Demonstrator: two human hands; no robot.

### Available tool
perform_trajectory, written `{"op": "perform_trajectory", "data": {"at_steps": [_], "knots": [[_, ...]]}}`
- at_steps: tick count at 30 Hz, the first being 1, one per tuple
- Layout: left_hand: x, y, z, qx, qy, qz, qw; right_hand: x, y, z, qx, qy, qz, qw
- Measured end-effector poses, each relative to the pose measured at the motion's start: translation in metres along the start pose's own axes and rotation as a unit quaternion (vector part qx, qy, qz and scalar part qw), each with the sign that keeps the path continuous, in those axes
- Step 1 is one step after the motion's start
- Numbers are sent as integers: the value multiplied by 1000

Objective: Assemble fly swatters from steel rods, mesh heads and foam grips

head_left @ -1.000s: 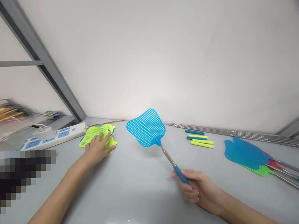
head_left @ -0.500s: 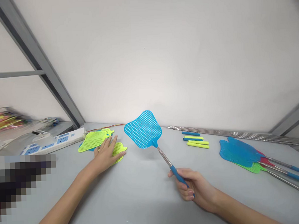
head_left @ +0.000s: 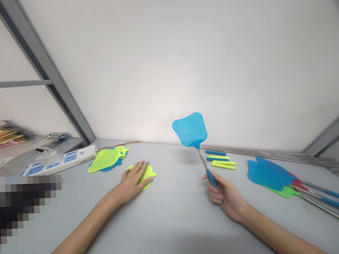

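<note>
My right hand [head_left: 224, 194] is wrapped round the blue grip of a blue fly swatter [head_left: 190, 130], whose perforated head points up and to the left, above the table. My left hand [head_left: 134, 182] lies flat, fingers stretched, on a yellow-green swatter head [head_left: 147, 176] that rests on the table; the palm hides part of it. Left of that hand, a pile of loose swatter heads [head_left: 105, 160], yellow-green and blue, sits on the table. Beyond my right hand lie several blue and yellow-green grip sleeves [head_left: 223, 163].
Finished-looking swatters [head_left: 271, 174] in blue, red and green lie overlapped at the right. Thin metal rods [head_left: 259, 152] run along the wall. A white power strip [head_left: 76, 156] with a plugged-in adapter stands at the left, near a grey metal post [head_left: 57, 86] and bagged colourful items [head_left: 8, 134].
My left hand has slid right, bringing the yellow-green swatter head away from the pile. My right hand has carried the blue fly swatter to the right and tipped it more upright.
</note>
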State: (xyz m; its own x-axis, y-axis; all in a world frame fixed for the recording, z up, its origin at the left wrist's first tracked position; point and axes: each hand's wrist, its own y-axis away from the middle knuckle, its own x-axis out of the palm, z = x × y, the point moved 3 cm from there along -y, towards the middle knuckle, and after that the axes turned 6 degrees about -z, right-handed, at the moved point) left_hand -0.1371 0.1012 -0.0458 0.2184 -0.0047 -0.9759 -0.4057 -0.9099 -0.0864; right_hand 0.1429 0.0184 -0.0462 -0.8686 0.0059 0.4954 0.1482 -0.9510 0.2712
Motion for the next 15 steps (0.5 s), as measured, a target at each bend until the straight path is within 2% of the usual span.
{"op": "perform_trajectory", "data": {"at_steps": [5,9,12,14,15], "knots": [[2,2,-17,23,-5,-5,1000,-21,-6,24,-90,80,-66,991],[5,2,-29,52,-20,-53,997,-63,-1,58,-168,165,-145,961],[8,-1,-33,58,-29,-76,995,-110,14,83,-225,189,-254,921],[10,-2,-35,53,-33,-83,995,-141,28,97,-238,215,-349,880],[10,-3,-35,48,-34,-84,995,-155,37,104,-250,226,-407,849]]}}
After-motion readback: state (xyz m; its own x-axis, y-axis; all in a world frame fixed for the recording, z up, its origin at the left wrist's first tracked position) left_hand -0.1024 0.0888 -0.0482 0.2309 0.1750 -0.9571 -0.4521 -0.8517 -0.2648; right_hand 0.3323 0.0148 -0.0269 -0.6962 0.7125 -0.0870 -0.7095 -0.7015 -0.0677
